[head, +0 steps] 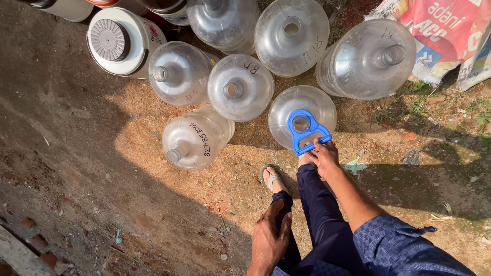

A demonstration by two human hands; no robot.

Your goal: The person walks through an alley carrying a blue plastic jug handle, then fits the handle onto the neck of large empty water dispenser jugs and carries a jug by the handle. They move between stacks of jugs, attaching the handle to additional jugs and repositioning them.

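Note:
My right hand [324,156] grips the bar of a blue plastic carry handle [306,131] whose ring is fitted around the neck of a large clear water jug [302,115] standing upright on the dirt. My left hand [269,241] rests flat on my left thigh, fingers spread, holding nothing. My legs in dark trousers and a sandalled foot [272,178] are just below the jug.
Several more empty clear jugs [240,87] stand clustered behind it, one lying tilted [197,138] to the left. A white canister with a grey ribbed cap [120,43] is at upper left. Printed sacks [445,36] lie at upper right. Bare sandy ground surrounds everything.

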